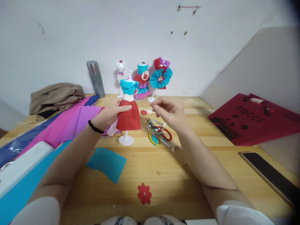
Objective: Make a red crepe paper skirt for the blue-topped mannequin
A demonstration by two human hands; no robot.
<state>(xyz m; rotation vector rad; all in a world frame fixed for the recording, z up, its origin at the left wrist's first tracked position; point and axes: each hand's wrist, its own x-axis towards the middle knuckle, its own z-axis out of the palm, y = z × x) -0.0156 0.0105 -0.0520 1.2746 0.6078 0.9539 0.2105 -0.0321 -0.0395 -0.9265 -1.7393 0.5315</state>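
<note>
A miniature dress form [128,114] stands upright on its round white base, dressed in a turquoise top, a white waistband and a red skirt. My left hand [110,114] is closed on it at the waist and skirt, thumb in front. To its right, my right hand [170,112] hovers with thumb and index finger pinched together; anything between them is too small to make out. Below that hand lie scissors [157,128] with coloured rings around them. A small red cut-out flower [143,112] rests between the hands, and a larger red flower [144,193] lies near the front edge.
Three more dress forms [142,78] stand at the back wall beside a grey flask [96,79]. Pink and purple fabric [61,125] and a brown cloth [56,98] cover the left. A turquoise piece [107,164] lies in front. A red bag [254,120] and a phone [269,176] are at right.
</note>
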